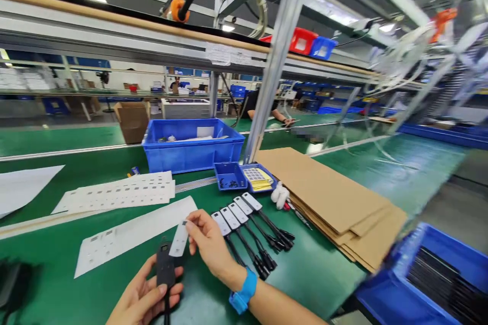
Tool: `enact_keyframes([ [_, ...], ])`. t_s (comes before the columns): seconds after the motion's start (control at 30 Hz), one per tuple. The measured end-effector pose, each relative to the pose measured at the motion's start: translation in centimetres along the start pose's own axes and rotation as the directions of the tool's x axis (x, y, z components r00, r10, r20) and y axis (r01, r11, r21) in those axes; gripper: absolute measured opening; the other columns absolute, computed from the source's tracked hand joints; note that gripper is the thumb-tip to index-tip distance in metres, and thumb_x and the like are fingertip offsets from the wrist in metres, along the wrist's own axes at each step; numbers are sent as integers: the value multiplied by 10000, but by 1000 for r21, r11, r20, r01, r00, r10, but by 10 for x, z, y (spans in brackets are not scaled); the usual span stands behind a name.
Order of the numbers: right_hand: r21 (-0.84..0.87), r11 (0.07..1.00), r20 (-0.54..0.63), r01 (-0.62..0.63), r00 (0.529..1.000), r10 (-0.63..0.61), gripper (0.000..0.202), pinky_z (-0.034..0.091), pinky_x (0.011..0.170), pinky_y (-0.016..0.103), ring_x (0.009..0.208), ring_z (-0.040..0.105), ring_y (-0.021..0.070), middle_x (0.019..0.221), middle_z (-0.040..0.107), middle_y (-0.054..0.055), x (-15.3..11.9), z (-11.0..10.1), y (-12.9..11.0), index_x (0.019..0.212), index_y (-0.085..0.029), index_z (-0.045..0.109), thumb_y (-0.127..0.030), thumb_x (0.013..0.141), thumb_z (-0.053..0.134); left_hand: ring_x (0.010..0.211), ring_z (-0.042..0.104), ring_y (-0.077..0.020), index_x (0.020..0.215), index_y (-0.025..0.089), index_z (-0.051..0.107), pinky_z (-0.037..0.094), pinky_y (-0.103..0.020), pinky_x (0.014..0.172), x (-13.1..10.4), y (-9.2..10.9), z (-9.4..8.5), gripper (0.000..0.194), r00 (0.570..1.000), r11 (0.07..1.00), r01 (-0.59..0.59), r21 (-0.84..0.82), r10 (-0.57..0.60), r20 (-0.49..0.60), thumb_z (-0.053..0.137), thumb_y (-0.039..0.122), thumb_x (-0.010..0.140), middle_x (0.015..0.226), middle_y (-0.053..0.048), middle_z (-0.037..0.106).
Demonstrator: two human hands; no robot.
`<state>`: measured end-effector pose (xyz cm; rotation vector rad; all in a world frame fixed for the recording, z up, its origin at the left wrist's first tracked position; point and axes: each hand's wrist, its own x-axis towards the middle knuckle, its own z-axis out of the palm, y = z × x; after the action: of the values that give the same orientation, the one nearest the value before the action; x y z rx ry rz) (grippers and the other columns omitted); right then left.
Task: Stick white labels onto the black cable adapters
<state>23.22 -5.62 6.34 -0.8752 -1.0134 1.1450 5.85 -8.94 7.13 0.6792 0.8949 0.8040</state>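
Observation:
My left hand (143, 297) holds a black cable part (165, 268) at the bottom of the view. My right hand (209, 244), with a blue wristband, pinches a grey-white label strip (179, 238) that lies partly over the top of the black part. Just right of my right hand, several black cables with white labels (247, 226) lie side by side on the green table. A white sheet of labels (133, 233) lies to the left of my hands.
A stack of label sheets (118, 194) lies further back, a blue crate (192, 144) behind it. Two small blue trays (244, 176), white gloves (281, 195), stacked brown cardboard (331, 198) and a blue bin (434, 277) sit right. Another person's arm (280, 116) rests beyond a metal post (272, 66).

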Motion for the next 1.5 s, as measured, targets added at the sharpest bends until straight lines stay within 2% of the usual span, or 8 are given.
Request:
enact_keyframes([
  [0.23,-102,993,41,-61,997,66,377,342,374,147,446,405,47,653,495,-39,-7,2,-4,864,-156,581,-509,788,688,871,664,-232,1352,174,362,513,-342,813,0,-6,-5,818,986,999,-33,-9,34,162,807,231,668,1103,-159,652],
  [0.5,-290,953,86,-91,989,120,380,391,380,170,485,450,83,676,559,10,-17,7,-1,858,-154,648,-521,769,684,897,671,-247,1282,159,419,504,-358,825,1,-6,-3,727,973,1000,3,16,-6,233,758,181,640,1079,-157,655],
  [0.8,-363,931,115,-50,989,98,281,460,447,202,572,530,127,676,583,24,-24,9,1,849,-165,652,-444,813,655,926,671,-260,1303,146,401,500,-367,853,-2,-2,-2,736,967,1000,15,16,-19,254,754,179,658,1055,-162,665],
  [1.0,-378,925,100,-39,991,83,286,467,438,206,550,531,125,651,573,14,-25,10,0,857,-165,650,-447,809,659,898,674,-256,1353,135,356,499,-372,854,-1,-6,-4,794,965,998,-13,61,-3,263,796,367,733,961,-159,687],
  [1.1,-368,928,77,-54,993,88,293,464,429,204,534,520,120,632,557,7,-26,10,2,858,-163,643,-450,802,663,877,676,-248,1364,144,340,499,-354,831,0,-9,-5,846,964,996,-34,83,10,266,809,435,722,956,-157,689],
  [1.5,-405,914,47,-2,999,23,191,459,463,216,535,530,119,625,560,2,-28,10,4,860,-166,647,-354,830,636,893,672,-257,1379,135,290,481,-365,855,-4,-3,0,928,969,992,-37,117,7,247,815,490,700,964,-153,679],
])
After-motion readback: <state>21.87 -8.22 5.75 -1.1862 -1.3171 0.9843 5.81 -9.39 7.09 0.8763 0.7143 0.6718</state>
